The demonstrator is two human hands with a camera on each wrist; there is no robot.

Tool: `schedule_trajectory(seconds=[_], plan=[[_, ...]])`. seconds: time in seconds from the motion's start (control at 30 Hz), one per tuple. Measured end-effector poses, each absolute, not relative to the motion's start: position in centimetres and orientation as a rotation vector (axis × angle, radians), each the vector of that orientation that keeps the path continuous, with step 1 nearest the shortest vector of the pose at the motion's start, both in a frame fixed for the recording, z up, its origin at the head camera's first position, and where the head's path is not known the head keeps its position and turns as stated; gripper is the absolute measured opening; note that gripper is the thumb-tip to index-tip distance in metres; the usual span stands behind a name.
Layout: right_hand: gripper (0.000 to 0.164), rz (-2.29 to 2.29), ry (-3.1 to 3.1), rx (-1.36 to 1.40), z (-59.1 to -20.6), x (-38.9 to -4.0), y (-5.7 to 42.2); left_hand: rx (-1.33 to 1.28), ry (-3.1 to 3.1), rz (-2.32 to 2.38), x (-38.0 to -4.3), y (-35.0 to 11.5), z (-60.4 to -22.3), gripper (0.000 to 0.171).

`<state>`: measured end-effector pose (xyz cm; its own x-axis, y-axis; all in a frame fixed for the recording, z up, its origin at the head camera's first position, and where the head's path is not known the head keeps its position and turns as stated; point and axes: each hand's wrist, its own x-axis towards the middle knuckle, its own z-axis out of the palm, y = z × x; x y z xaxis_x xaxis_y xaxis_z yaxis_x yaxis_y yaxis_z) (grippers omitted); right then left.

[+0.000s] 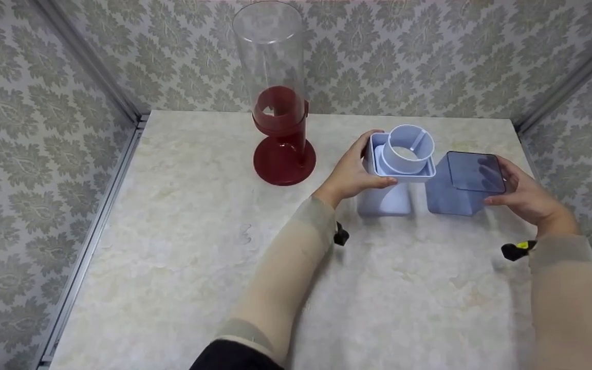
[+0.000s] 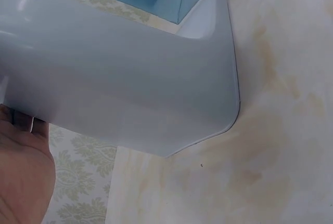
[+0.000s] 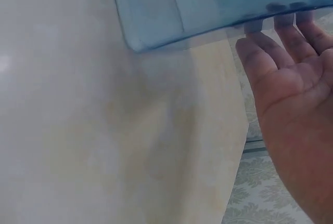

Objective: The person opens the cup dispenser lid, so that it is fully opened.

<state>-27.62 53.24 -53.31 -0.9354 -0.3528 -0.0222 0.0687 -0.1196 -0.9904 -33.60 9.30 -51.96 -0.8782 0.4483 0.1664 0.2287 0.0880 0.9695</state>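
On the right of the head view, my left hand [image 1: 352, 172] grips a pale blue plastic stand [image 1: 386, 203] near its square top, thumb along the front rim and fingers round the far side. A round collar [image 1: 409, 149] rises from that top. The stand's smooth wall [image 2: 119, 73] fills much of the left wrist view, its foot at the tabletop. To its right, my right hand [image 1: 527, 192] holds a see-through blue rectangular container [image 1: 452, 198] by its right side. In the right wrist view, fingertips show through the container's wall [image 3: 218, 5].
A red stand [image 1: 283, 162] with a tall clear cylinder [image 1: 270, 56] in its ring is at the back of the marbled table [image 1: 172, 246]. Patterned wall panels [image 1: 337, 61] with metal edge rails [image 1: 95, 236] enclose the back and sides.
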Motion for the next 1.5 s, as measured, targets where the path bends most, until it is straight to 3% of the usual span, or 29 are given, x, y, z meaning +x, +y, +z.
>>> schedule_trajectory(seconds=[0.67, 0.77, 0.87, 1.0, 1.23, 1.37, 1.5], plan=[[0.107, -2.112, 1.779, -0.375, -53.3, -27.2, 53.6, 0.7, 2.178, 1.879, -33.5, 10.8, -51.5, 0.119], [0.111, -2.072, 1.817, -0.34, -53.0, -27.1, 53.5, 0.691, 2.173, 1.877, -33.5, 10.8, -51.5, 0.125], [0.114, -2.017, 1.862, -0.3, -52.3, -26.9, 53.5, 0.653, 2.181, 1.864, -33.2, 10.6, -51.8, 0.141], [0.094, -2.114, 1.909, -0.241, -50.7, -26.0, 53.4, 0.601, 2.223, 1.806, -32.0, 9.5, -52.2, 0.151], [0.039, -2.997, 1.988, 0.026, -50.0, -22.9, 48.7, 0.679, 2.348, 1.892, -29.0, 5.0, -50.8, 0.118], [0.036, -3.283, 2.185, -0.065, -52.0, -20.2, 44.0, 0.719, 2.368, 2.012, -26.3, 1.5, -50.4, 0.103], [0.036, -3.328, 2.137, -0.458, -53.8, -16.8, 38.7, 0.744, 2.389, 2.124, -24.1, -2.6, -51.5, 0.095]])
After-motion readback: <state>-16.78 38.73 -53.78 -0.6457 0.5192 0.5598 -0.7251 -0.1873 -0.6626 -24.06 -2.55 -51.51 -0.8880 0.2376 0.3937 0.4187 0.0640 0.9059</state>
